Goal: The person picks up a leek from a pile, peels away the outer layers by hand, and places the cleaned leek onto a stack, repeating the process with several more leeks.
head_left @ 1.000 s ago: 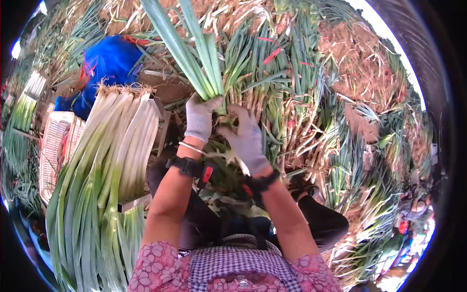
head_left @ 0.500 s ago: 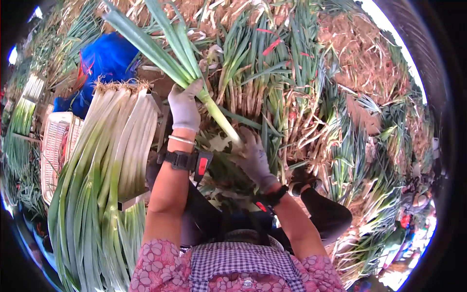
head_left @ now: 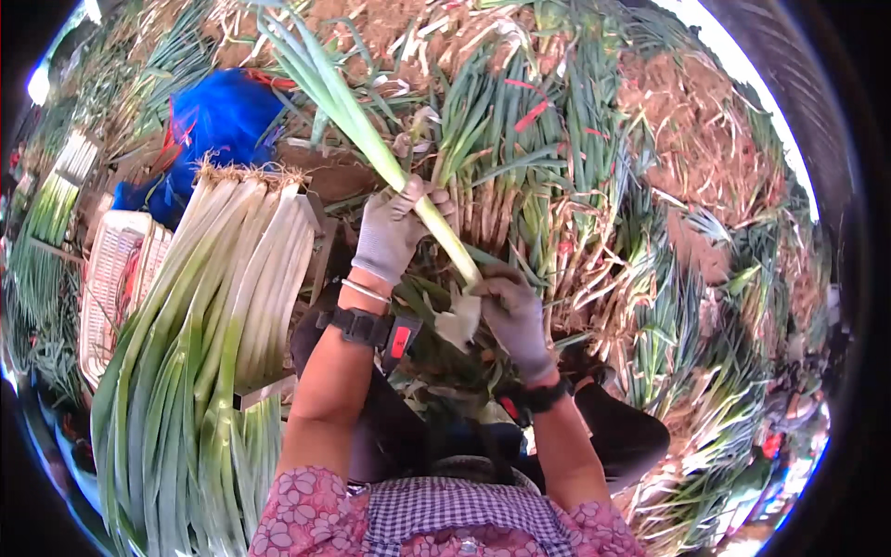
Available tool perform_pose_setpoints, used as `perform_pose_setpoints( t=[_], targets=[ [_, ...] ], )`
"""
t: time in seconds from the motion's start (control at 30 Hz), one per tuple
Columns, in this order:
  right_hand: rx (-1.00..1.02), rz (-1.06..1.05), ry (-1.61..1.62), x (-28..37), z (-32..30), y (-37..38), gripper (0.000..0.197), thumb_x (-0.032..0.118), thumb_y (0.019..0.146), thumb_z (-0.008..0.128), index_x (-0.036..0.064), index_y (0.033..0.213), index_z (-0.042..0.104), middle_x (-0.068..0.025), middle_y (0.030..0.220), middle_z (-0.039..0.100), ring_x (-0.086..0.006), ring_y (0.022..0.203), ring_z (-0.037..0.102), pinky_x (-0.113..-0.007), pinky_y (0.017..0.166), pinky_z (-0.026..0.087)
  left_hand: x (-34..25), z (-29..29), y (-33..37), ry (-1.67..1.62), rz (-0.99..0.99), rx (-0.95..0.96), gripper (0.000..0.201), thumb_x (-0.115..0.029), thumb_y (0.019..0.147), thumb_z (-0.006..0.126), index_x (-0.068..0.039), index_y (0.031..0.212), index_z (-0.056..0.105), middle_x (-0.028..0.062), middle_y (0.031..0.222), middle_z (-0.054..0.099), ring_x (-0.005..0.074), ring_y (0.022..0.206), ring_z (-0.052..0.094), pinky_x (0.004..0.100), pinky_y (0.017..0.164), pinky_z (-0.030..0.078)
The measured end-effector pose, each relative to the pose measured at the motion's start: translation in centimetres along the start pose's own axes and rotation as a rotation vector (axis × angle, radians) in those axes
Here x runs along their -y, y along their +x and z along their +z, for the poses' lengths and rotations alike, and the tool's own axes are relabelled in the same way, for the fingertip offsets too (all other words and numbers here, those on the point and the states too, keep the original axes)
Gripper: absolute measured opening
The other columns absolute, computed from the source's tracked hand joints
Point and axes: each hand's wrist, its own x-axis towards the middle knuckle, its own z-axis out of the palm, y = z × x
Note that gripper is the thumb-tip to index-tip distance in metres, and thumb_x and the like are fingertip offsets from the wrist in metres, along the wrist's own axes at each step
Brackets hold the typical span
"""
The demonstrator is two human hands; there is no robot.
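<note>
A long leek (head_left: 371,144) slants across the middle, green leaves up to the left and pale root end down to the right. My gloved left hand (head_left: 394,227) is wrapped round its stalk. At the pale lower end, the fingers of my gloved right hand (head_left: 513,316) are closed on the tip; what exactly they pinch is partly hidden. Just below that end shows a loose whitish piece of outer skin (head_left: 458,323). To my left lies a stack of leeks (head_left: 186,371), pale stems with roots at the far end and green leaves trailing toward me.
A metal-edged rack (head_left: 264,392) supports the stacked leeks. Left of it stands a pale woven plastic basket (head_left: 97,306), with a bundle of blue netting (head_left: 227,107) behind. Many untrimmed leeks (head_left: 483,176) cover the ground ahead and to the right, among dry brown scraps (head_left: 701,130).
My left hand has slid down toward the pale part of the leek. The leek's leafy end has swung slightly right, and a whitish skin piece now shows beside my right fingers, which have curled in.
</note>
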Motion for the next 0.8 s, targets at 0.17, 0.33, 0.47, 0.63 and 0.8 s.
perform_pose_setpoints(
  t=[0.17,0.33,0.47,0.63,0.8],
  targets=[
    [-0.002,0.183,0.173,5.2,-0.7,3.2,0.033,0.003,0.076,0.072,0.0010,0.107,0.061,-0.0122,0.106,0.061,-0.0202,0.093,0.064,-0.031,0.080,0.053,0.0,0.8,-1.2,0.169,0.040,0.025,0.032,-0.022,0.092,0.061,0.006,0.106,0.055,0.0174,0.099,0.063,0.0330,0.092,0.064,0.0507,0.091,0.049],
    [-0.028,0.051,-0.003,3.2,3.4,5.6,0.035,0.008,0.077,0.074,0.0028,0.107,0.056,-0.0103,0.095,0.063,-0.0200,0.082,0.063,-0.033,0.070,0.050,0.4,1.2,-0.8,-0.056,0.061,0.156,0.044,-0.021,0.091,0.062,0.007,0.122,0.048,0.0191,0.111,0.064,0.0316,0.104,0.062,0.0459,0.096,0.046],
    [-0.046,0.081,0.018,4.8,4.1,5.2,0.031,0.009,0.076,0.074,0.0030,0.101,0.058,-0.0090,0.088,0.063,-0.0219,0.073,0.063,-0.033,0.065,0.050,-0.1,0.4,-1.3,0.071,0.095,0.078,0.042,-0.021,0.091,0.062,0.006,0.121,0.049,0.0186,0.112,0.064,0.0312,0.105,0.062,0.0456,0.098,0.046],
    [-0.134,0.011,-0.164,4.2,5.1,7.0,0.030,0.011,0.074,0.072,0.0041,0.100,0.058,-0.0131,0.084,0.063,-0.0321,0.075,0.063,-0.039,0.067,0.050,1.3,1.3,-1.3,0.100,0.078,0.042,0.039,-0.015,0.088,0.067,0.004,0.119,0.052,0.0137,0.104,0.065,0.0219,0.093,0.063,0.0370,0.088,0.050],
    [-0.029,0.153,-0.018,2.6,2.9,5.4,0.031,-0.001,0.075,0.063,0.0030,0.106,0.059,-0.0115,0.090,0.066,-0.0178,0.073,0.064,-0.029,0.068,0.050,1.2,2.0,-2.2,0.125,0.135,0.056,0.039,-0.013,0.089,0.066,0.004,0.119,0.051,0.0155,0.109,0.064,0.0238,0.098,0.063,0.0388,0.091,0.049]
  ],
)
